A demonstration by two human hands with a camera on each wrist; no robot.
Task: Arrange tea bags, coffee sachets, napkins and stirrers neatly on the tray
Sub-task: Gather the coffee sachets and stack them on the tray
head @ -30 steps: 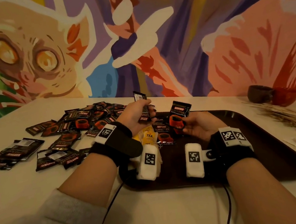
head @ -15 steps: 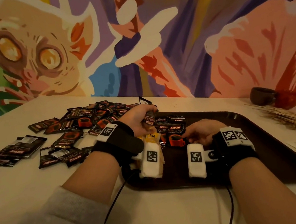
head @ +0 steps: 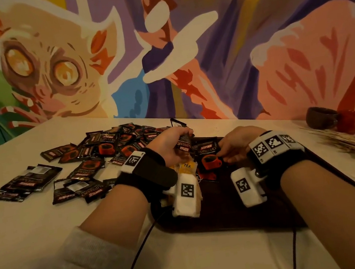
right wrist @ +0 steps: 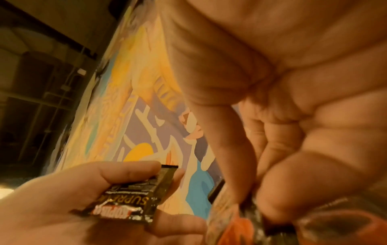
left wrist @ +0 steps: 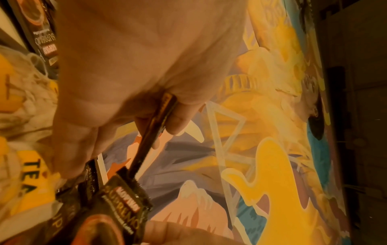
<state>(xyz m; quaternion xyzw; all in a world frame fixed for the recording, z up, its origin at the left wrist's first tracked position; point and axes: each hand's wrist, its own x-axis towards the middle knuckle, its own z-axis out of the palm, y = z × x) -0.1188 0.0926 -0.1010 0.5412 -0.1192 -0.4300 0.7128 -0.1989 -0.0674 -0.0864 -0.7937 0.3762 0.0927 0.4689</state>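
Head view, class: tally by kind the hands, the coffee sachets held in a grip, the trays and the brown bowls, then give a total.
Hands: 2 (left hand, right hand)
Coffee sachets in a grip: 2 (left-hand sachet, right-hand sachet)
Trays: 1 (tray)
Brown bowls: 1 (brown bowl)
Total: 6

- The head view looks forward and down over the worktop toward the mural wall.
- Each wrist view sits very close under its palm, facing the mural.
- All three share the coffee sachet pinched by the left hand.
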